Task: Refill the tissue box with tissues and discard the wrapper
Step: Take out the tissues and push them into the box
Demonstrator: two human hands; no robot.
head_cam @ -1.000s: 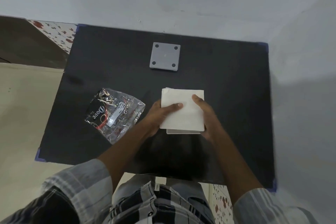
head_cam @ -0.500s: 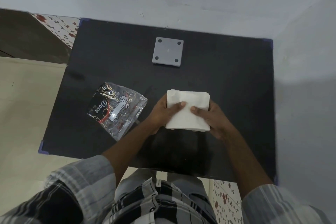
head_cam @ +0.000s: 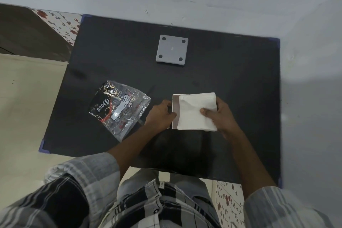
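Half a second ago both hands lay on top of the tissues and hid the box; now the stack has slid toward 3 o'clock, and the left side of the tissue box [head_cam: 174, 112] shows as an open strip. The left hand [head_cam: 159, 115] has come off the paper and grips the box's left wall, thumb hooked over the rim. The right hand [head_cam: 218, 116] is pinched on the tissues [head_cam: 194, 112] at their right edge, thumb on top, fingers under. The stack sits crooked — its right part hangs over the box wall, so it is not down inside yet.

The box is on the black desk [head_cam: 231, 72], near the middle, a bit toward 5 o'clock. The wrapper [head_cam: 118, 108] lies empty and crinkly at 9 o'clock from the box, just beside the left wrist. A grey square lid [head_cam: 172, 50] rests flat at 12 o'clock, well apart from the box.

The step in hand looks like fitting the tissues into the box. Next the stack likely needs a push back toward 9 o'clock and a press down until it drops flat — while the left hand keeps the box from sliding. The lid and the wrapper are still waiting
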